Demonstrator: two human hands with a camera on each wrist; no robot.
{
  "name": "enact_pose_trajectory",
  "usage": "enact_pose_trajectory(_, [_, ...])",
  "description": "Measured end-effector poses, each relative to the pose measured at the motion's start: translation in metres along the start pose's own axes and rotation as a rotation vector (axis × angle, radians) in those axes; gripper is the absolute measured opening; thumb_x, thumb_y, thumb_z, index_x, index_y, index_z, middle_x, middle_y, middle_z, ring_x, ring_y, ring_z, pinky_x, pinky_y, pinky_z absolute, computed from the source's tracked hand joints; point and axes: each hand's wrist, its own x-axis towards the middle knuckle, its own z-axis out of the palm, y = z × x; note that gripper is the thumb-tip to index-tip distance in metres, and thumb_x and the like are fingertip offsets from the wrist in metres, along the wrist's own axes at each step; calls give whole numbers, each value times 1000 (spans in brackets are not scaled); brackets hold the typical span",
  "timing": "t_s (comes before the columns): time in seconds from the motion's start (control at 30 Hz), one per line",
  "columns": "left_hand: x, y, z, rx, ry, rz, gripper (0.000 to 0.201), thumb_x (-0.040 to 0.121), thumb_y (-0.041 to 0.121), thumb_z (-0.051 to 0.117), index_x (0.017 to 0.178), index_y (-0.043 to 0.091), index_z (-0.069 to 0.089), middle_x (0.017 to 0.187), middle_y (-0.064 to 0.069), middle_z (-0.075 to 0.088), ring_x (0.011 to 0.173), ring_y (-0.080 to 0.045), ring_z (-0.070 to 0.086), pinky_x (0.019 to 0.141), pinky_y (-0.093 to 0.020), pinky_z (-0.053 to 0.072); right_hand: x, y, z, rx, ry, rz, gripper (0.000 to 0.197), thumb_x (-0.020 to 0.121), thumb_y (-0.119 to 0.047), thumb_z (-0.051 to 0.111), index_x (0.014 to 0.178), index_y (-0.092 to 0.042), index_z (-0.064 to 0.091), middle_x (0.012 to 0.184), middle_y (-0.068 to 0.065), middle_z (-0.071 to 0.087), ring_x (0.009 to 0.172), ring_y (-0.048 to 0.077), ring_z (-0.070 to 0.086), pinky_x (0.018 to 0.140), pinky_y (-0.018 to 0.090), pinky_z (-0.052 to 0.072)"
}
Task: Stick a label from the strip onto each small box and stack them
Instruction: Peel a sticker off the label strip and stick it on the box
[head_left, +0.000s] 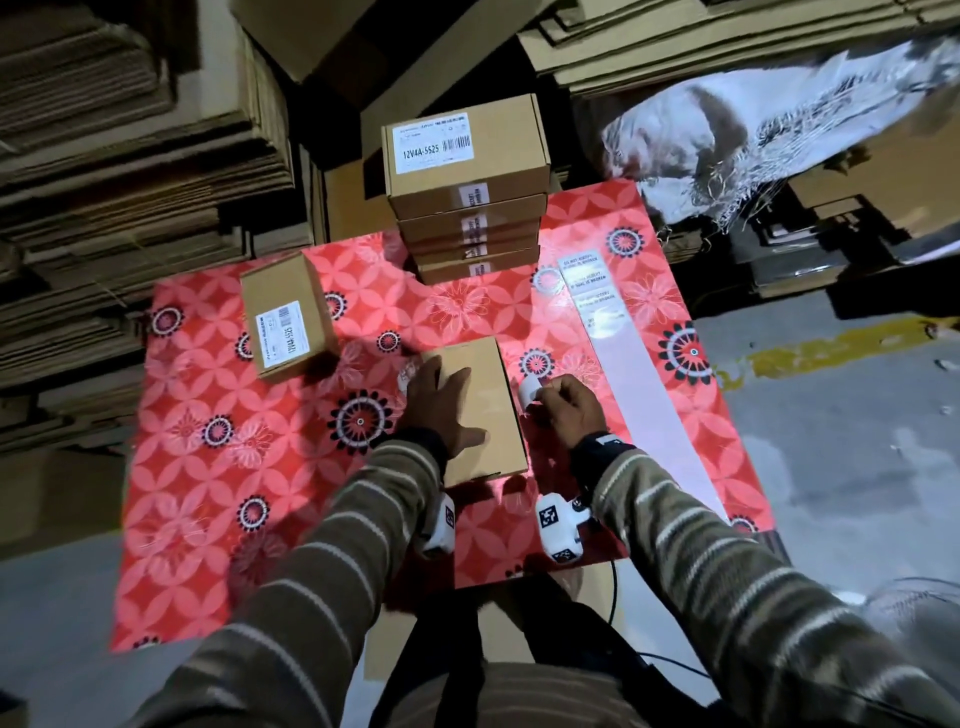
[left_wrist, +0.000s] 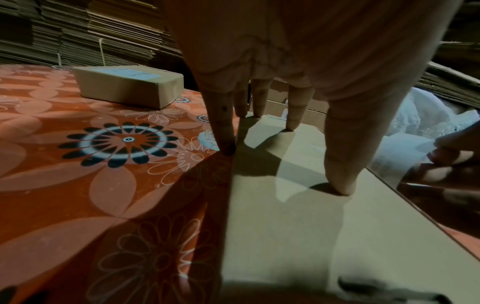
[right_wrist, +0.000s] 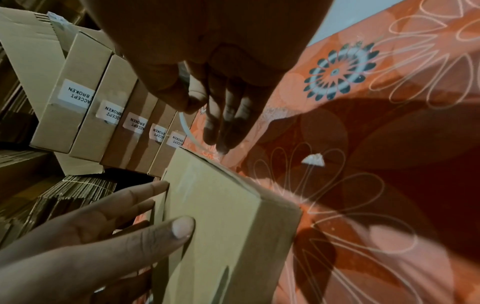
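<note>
Left hand (head_left: 441, 400) spread flat on the plain brown cardboard box (head_left: 493, 441).
Right hand (head_left: 566, 408), just right of it, pinches a curled white label (head_left: 531, 391).

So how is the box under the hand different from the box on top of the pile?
The box under the left hand lies low on the red flowery cloth; the top box of the stack sits high on other boxes. The box under the hand shows a bare top; the top box wears a big white barcode label, plus a small seal label on its front. Both are plain brown cardboard boxes, seemingly alike in size.
</note>
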Motion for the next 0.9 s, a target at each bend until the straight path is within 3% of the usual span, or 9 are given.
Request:
enact_pose_trajectory(0.1, [-1,-1,4,-11,8,-6,102,71,46,84,154,31,27,165,-4,-7,151,-28,-3,122,-41,16,4,6,2,-32,37,-21,32,92,-1,57,67,-17,46,57,-6,49,49,4,46,54,22,43])
enact_pose_trajectory(0.2, [-1,0,3,-3,9,-13,103,70,48,84,154,32,27,165,-4,-6,150,-30,-2,122,-43,17,7,9,5,-56,54,-22,26,88,-12,61,66,-21,50,60,-5,53,58,13,49,61,30,44])
enact_pose_trajectory(0.33, [-2,1,2,-4,18,-12,102,69,48,84,153,33,28,164,-4,-3,149,-31,0,121,-44,19,7,9,9,-68,30,-66,22,86,-17,61,67,-24,54,62,-6,56,63,15,53,65,35,46])
enact_pose_trajectory(0.5, [-4,3,1,-6,23,-15,100,70,48,83,152,34,29,164,-1,-3,150,-29,0,120,-43,20,9,19,8,-119,-53,-110,16,83,-33,59,74,-21,54,70,2,60,74,19,58,76,52,51])
enact_pose_trajectory(0.63, [-6,4,1,-4,10,-23,99,72,47,83,153,34,28,165,-1,-6,150,-28,-3,121,-44,20,4,15,6,-219,-89,-188,17,91,-29,58,79,-19,52,75,9,62,71,16,54,70,45,49])
enact_pose_trajectory(0.77, [-5,4,1,-4,12,-24,100,71,48,83,153,34,28,165,-1,-6,150,-27,-3,121,-43,20,4,11,3,-336,-145,-270,14,95,-24,59,82,-19,54,78,4,67,75,27,61,68,35,49])
enact_pose_trajectory(0.9, [-5,5,1,-3,14,-23,100,71,47,83,153,33,27,164,-2,-5,150,-28,-2,120,-42,20,8,8,1,-413,-208,-353,9,93,-22,63,85,-22,58,80,-7,68,72,5,61,66,22,46])
